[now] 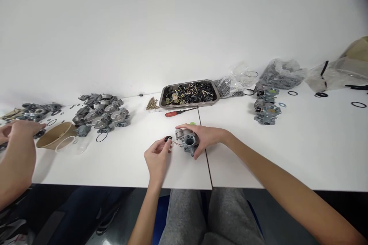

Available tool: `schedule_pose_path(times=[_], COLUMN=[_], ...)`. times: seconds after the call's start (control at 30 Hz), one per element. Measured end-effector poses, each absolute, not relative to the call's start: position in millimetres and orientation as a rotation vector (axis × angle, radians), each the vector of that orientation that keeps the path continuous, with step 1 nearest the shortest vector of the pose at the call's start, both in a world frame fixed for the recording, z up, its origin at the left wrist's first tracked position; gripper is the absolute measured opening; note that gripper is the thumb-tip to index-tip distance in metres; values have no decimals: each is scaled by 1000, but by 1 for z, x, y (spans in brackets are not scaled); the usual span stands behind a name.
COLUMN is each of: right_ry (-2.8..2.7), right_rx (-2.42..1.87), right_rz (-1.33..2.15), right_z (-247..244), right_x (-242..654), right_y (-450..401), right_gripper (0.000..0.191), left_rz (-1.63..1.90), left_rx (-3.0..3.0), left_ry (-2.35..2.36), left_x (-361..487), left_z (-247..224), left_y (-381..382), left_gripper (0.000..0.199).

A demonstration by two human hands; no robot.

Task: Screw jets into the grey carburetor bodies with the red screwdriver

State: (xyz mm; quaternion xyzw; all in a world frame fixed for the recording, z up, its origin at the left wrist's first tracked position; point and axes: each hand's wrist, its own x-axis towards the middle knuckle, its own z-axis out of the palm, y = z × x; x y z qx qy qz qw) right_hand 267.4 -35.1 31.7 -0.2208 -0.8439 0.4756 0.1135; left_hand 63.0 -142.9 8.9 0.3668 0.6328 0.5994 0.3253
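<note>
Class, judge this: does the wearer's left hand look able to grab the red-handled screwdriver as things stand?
Probably not yet: the left hand is pinching a small black part. Otherwise the way looks free, with nothing covering the screwdriver.

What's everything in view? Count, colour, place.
Metal tray: one, silvery, back centre
Mixed parts: many, black and brass, in tray
Screwdriver: one, red and black, before tray
Brass pieces: many, brass, left of tray
Held metal part: one, grey, centre
Small piece: one, black, left of held part
Other metal parts: many, grey, left and right
Bags: several, translucent, back right
Rings: several, black, scattered
Tub: one, brown, left
Cup: one, clear, beside tub
Flat piece: one, blue, right
Wall: one, white, behind
Table panels: two, white, adjoining
Co-worker's arm: one, bare, far left
Trousers: one pair, grey, bottom
Left hand: one, bare, gripping small piece
Right hand: one, bare, around held part
</note>
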Motion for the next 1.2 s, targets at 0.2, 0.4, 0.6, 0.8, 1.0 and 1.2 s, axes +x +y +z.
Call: schedule_pose_path(times=[0.2, 0.4, 0.6, 0.8, 1.0, 1.2], right_ry=[-2432, -2422, -2451, -2459, -2458, -2447], right_rx=[-810, -774, -782, -792, -808, -809], right_rz=[1214, 1247, 1200, 1207, 1216, 1227], right_z=[27, 29, 30, 32, 32, 32], right_x=[257, 254, 252, 252, 253, 253], right_y=[-44, -47, -46, -46, -46, -46], right_gripper=[116, 114, 116, 115, 115, 116], left_rz=[1619, 1548, 1351, 1326, 1284, 1369], left_rx=[775, 1098, 1120, 1147, 1322, 1563], left_ry=[1761, 1636, 1450, 1357, 1357, 1453], left_x=[76, 92, 58, 53, 45, 45], left_z=[7, -1, 9, 20, 19, 6], left_y=[-159, -173, -154, -143, -141, -141], left_gripper=[41, 42, 29, 23, 22, 19])
